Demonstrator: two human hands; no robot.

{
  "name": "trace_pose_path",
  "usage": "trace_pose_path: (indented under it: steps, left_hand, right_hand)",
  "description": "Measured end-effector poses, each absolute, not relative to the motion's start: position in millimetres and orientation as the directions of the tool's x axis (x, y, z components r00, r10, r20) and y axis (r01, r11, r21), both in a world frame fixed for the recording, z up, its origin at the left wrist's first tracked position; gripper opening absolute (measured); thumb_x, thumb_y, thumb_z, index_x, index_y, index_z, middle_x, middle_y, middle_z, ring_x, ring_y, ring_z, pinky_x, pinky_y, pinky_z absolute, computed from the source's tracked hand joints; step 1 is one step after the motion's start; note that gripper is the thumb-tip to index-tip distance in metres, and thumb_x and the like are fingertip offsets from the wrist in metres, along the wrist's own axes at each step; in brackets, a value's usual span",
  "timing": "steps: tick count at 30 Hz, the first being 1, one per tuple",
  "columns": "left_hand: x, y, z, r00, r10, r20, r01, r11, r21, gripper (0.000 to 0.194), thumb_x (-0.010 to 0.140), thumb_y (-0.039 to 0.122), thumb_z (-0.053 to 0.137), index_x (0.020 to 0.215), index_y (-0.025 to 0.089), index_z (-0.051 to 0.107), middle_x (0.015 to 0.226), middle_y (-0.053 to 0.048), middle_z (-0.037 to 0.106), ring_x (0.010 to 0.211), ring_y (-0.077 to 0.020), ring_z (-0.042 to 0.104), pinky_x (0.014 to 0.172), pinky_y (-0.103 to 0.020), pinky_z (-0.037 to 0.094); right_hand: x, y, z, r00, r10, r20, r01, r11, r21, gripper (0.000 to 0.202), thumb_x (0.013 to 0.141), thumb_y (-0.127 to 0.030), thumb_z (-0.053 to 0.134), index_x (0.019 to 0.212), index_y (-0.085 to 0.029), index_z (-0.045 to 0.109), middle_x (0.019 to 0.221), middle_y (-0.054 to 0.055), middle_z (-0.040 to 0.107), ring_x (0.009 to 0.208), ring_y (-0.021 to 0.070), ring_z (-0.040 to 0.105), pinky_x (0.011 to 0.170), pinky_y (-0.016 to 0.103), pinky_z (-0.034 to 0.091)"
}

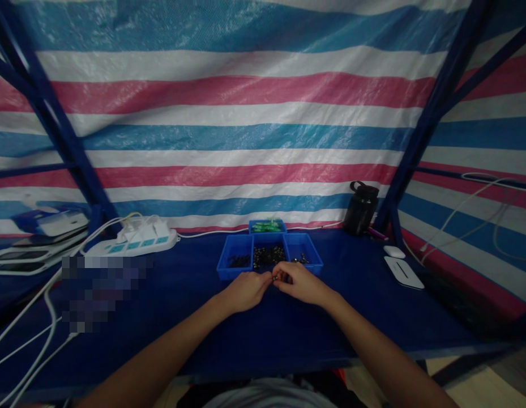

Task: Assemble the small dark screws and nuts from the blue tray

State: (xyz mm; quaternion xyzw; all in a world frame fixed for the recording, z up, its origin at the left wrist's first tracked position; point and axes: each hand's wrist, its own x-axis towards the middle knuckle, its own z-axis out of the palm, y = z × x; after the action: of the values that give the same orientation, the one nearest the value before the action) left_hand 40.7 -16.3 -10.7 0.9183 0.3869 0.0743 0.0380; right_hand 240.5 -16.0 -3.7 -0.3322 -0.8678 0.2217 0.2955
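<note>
Piece (275,278) | tiny, dark, glinting | between left hand (246,291) and right hand (300,282)

Black bottle (361,208) beside striped tarp (246,133).

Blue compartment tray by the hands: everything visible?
The blue, plastic-looking open tray lies flat on the dark blue table, beyond the left hand and right hand, which partly hide its front edge; contact is unclear. Three compartments sit side by side: small black pieces left, a fuller heap of shiny dark pieces middle, a few shiny pieces right.
</note>
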Motion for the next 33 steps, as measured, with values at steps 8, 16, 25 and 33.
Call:
trace_pose_path:
  steps: [8,16,25,33]
  left_hand:
    - [42.3,-19.6,-6.2,0.709,0.69,0.143,0.682,-0.723,0.111,0.024,0.096,0.031,0.034,0.095,0.019,0.054,0.079,-0.004,0.065,0.073,-0.019,0.064,0.062,-0.024,0.042]
    - [42.0,-17.3,-9.9,0.699,0.709,0.097,0.704,-0.705,0.087,0.029,0.097,0.028,0.029,0.091,0.017,0.055,0.078,-0.007,0.065,0.072,-0.02,0.064,0.062,-0.025,0.043]
    - [41.4,-19.2,-5.5,0.703,0.705,0.092,0.693,-0.708,0.138,0.033,0.099,0.032,0.023,0.095,0.018,0.054,0.079,-0.006,0.065,0.073,-0.0186,0.064,0.064,-0.024,0.044]
    - [40.7,-18.2,-7.1,0.703,0.704,0.104,0.687,-0.709,0.156,0.033,0.099,0.033,0.025,0.096,0.019,0.055,0.078,-0.004,0.065,0.072,-0.0173,0.064,0.063,-0.023,0.043]
  right_hand:
    - [240.0,-16.9,-3.0,-0.592,0.741,0.316,0.469,0.636,-0.613,0.005,0.08,-0.019,0.056,0.086,-0.019,0.055,0.072,-0.001,0.062,0.064,0.0129,0.059,0.06,0.023,0.045]
    - [240.8,-17.0,-4.1,-0.608,0.72,0.335,0.444,0.658,-0.608,0.01,0.082,-0.023,0.057,0.09,-0.018,0.056,0.071,-0.001,0.062,0.064,0.013,0.059,0.059,0.023,0.045]
    - [240.7,-17.2,-3.3,-0.617,0.711,0.337,0.453,0.671,-0.587,0.013,0.08,-0.014,0.054,0.092,-0.018,0.056,0.074,-0.001,0.062,0.066,0.0123,0.059,0.062,0.023,0.045]
    - [240.6,-20.3,1.0,-0.611,0.703,0.363,0.467,0.691,-0.552,0.013,0.078,-0.013,0.054,0.09,-0.02,0.056,0.078,0.0,0.061,0.07,0.0136,0.058,0.065,0.024,0.044]
